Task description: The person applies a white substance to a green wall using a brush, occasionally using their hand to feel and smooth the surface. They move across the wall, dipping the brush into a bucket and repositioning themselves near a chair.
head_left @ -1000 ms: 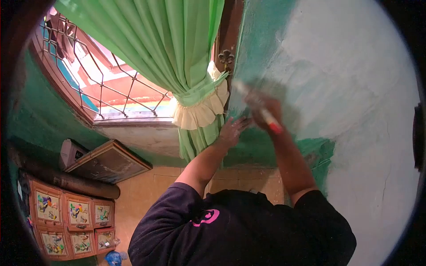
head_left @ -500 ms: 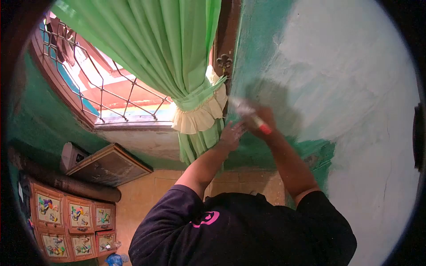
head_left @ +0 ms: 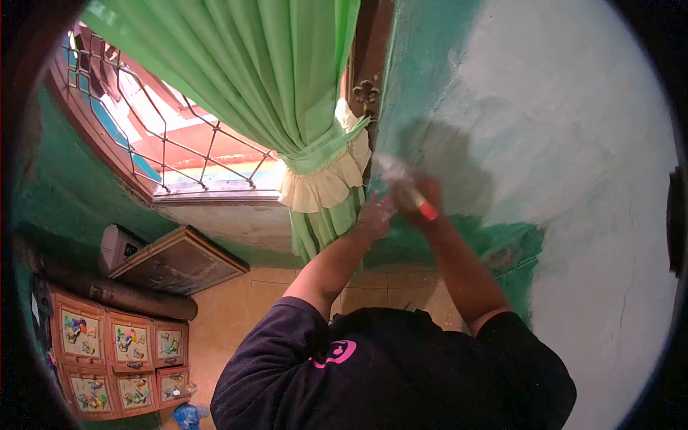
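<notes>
The right hand (head_left: pixel 431 188), raised at the wall (head_left: pixel 566 136), has its grip closed round a brush (head_left: pixel 428 210); the left hand (head_left: pixel 375 214) reaches up by the curtain (head_left: pixel 297 86), grip unclear.

Probable paintbrush (head_left: pixel 428 210) in right hand (head_left: pixel 418 192)

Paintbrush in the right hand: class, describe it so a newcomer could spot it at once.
Find the green curtain over the barred window. Right of its cream ruffle, the right hand holds the paintbrush. Its pale handle ends in bright red, unlike the curtain beside it.
</notes>
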A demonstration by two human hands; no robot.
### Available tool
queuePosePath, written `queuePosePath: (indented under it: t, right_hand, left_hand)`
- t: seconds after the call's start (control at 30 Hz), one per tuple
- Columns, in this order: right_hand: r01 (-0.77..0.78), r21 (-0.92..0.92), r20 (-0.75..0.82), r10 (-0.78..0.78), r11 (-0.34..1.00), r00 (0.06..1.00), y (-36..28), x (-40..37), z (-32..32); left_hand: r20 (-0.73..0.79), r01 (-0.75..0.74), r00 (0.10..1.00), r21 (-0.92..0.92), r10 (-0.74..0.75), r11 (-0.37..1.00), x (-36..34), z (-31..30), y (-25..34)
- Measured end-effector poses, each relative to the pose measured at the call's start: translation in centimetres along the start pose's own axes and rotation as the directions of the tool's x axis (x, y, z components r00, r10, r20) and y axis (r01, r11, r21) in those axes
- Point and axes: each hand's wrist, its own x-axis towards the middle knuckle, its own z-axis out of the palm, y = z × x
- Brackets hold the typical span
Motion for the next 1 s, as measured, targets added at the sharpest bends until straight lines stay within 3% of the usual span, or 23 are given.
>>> queuePosePath:
  t: [0.03, 0.07, 0.1, 0.17, 0.2, 0.23, 0.27, 0.3, 0.33, 0.37, 0.43, 0.53, 0.57, 0.6, 0.63, 0.7, 0.73, 0.8, 0.83, 0.87, 0.9, 0.97, 1.0]
  right_hand:
    - [0.072, 0.012, -0.119, -0.070, 0.997, 0.990, -0.9, 2.0, -1.9]
    - [0.148, 0.017, -0.236, -0.139, 0.989, 0.962, -1.4, 3.8, -3.3]
    - [0.143, 0.016, -0.237, -0.135, 0.990, 0.962, -1.9, 5.3, -4.4]
    - [0.336, -0.115, -0.477, -0.349, 0.935, 0.807, -2.6, 7.2, -5.6]
    - [0.332, -0.111, -0.476, -0.344, 0.937, 0.810, -1.4, 5.9, -4.5]
    - [0.266, -0.228, -0.351, -0.334, 0.937, 0.875, 0.9, 3.4, -2.2]
    - [0.210, -0.347, -0.225, -0.299, 0.914, 0.927, 2.5, 0.8, -0.3]
    - [0.221, -0.277, -0.086, -0.253, 0.935, 0.964, 2.8, -1.4, 1.0]
    - [0.223, -0.206, 0.059, -0.216, 0.953, 0.975, 3.0, -3.1, 2.0]
    - [0.220, -0.202, 0.060, -0.212, 0.954, 0.975, 3.5, -4.0, 2.9]
    - [-0.082, -0.212, 0.211, 0.128, 0.974, 0.969, 3.5, -4.6, 3.6]
    - [0.006, -0.133, 0.342, 0.041, 0.991, 0.939, 3.1, -0.1, -0.7]
    - [0.107, -0.011, 0.083, -0.106, 0.994, 0.991, 1.3, 2.4, -2.4]
    - [0.240, 0.079, -0.194, -0.222, 0.967, 0.956, -0.7, 4.6, -3.7]
    - [0.243, 0.077, -0.191, -0.224, 0.967, 0.956, -1.9, 5.6, -4.7]
    - [0.218, 0.070, -0.424, -0.169, 0.973, 0.890, -3.2, 6.8, -5.3]
    - [0.220, 0.076, -0.420, -0.169, 0.973, 0.892, -1.3, 5.4, -3.8]
    - [-0.021, -0.028, -0.228, 0.014, 0.999, 0.974, 5.2, 0.0, 1.6]
    - [-0.018, -0.107, -0.154, 0.002, 0.994, 0.988, 5.4, -2.5, 2.9]
    - [-0.005, -0.185, -0.078, -0.009, 0.983, 0.997, 5.2, -4.8, 3.9]
    - [-0.001, -0.182, -0.076, -0.013, 0.983, 0.997, 5.3, -5.9, 4.6]
    - [-0.120, -0.205, 0.137, 0.150, 0.971, 0.979, 5.4, -7.3, 5.7]
    - [-0.121, -0.204, 0.133, 0.150, 0.971, 0.980, 4.4, -6.1, 4.5]
  left_hand:
    - [0.001, -0.009, 1.000, -0.001, 0.009, 1.000, 0.1, 0.7, 0.2]
    - [-0.245, -0.012, 0.970, -0.037, 0.003, 0.999, 0.3, 1.9, 0.1]
    - [-0.474, -0.023, 0.880, -0.072, -0.014, 0.997, 0.3, 2.6, 0.1]
    - [-0.479, -0.027, 0.878, -0.090, -0.020, 0.996, 0.4, 2.7, 0.1]
    - [-0.485, -0.029, 0.874, -0.107, -0.027, 0.994, 0.3, 2.8, 0.2]
    - [-0.480, -0.030, 0.877, -0.111, -0.027, 0.993, 0.4, 2.8, 0.3]
    - [-0.367, 0.050, 0.928, -0.028, -0.057, 0.998, 0.4, 2.5, 0.6]
    - [-0.254, 0.121, 0.962, 0.066, -0.101, 0.990, 0.6, 2.4, 0.6]
    - [-0.252, 0.124, 0.962, 0.065, -0.104, 0.990, 0.9, 2.4, 0.2]
    - [-0.174, 0.114, 0.979, 0.014, -0.110, 0.993, 1.2, 2.7, 0.1]
    - [-0.094, 0.108, 0.989, -0.037, -0.111, 0.993, 0.7, 1.6, 0.2]
    - [0.004, 0.104, 0.995, 0.070, -0.105, 0.992, 0.1, 0.3, 0.6]
    - [-0.183, 0.056, 0.981, -0.044, -0.063, 0.997, -0.1, 0.7, 0.3]
    - [-0.368, -0.011, 0.929, -0.150, -0.045, 0.989, 0.0, 1.2, 0.2]
    - [-0.371, -0.011, 0.928, -0.152, -0.047, 0.988, 0.4, 1.8, 0.3]
    - [-0.500, -0.048, 0.866, -0.099, -0.008, 0.994, 0.9, 3.1, 0.1]
    - [-0.498, -0.043, 0.867, -0.103, -0.015, 0.994, 0.9, 3.4, 0.0]
    - [-0.404, -0.017, 0.915, -0.037, 0.001, 0.999, 1.2, 3.5, 0.0]
    - [-0.401, -0.017, 0.916, -0.038, 0.000, 0.999, 1.0, 2.8, 0.1]
    - [-0.176, 0.034, 0.983, -0.043, -0.041, 0.998, 0.7, 1.2, 0.2]
    - [0.058, 0.087, 0.995, -0.037, -0.084, 0.996, 0.6, 0.3, 0.2]
    - [0.081, 0.097, 0.992, 0.001, -0.097, 0.995, 1.6, 2.4, 0.2]
    - [0.099, 0.103, 0.989, 0.040, -0.106, 0.994, 2.1, 3.4, 0.1]
